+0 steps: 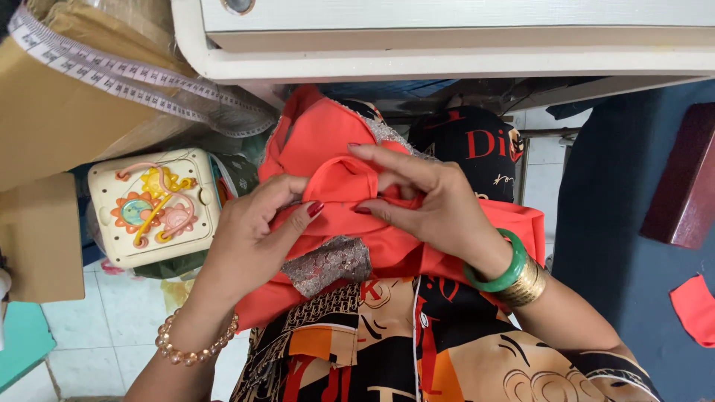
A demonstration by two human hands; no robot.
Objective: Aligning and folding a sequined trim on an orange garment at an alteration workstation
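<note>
Orange-red garment (pixel 328 145) bunched on the lap, soft matte cloth, silver lace patch (pixel 331 262) at lower fold. Left hand (pixel 249 238) fingers pinched on a fold; right hand (pixel 428 201) fingers clamped on the rolled edge. Cream plastic toy (pixel 153 208) on the floor, left.

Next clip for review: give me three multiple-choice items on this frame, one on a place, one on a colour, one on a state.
1. Where is the cream plastic toy box with the sun picture?
A. Right of the right hand
B. Left of the left hand
C. On the white table

2. What colour is the smooth bangle on the right wrist?
A. Green
B. Blue
C. White

3. How do the hands meet the orange-red cloth with silver lace trim?
A. Both grip it
B. Only the left touches it
C. Neither touches it

Answers: 1 B, the toy box sits beyond the left hand. 2 A, the bangle is green. 3 A, the right hand also pinches the cloth.
</note>
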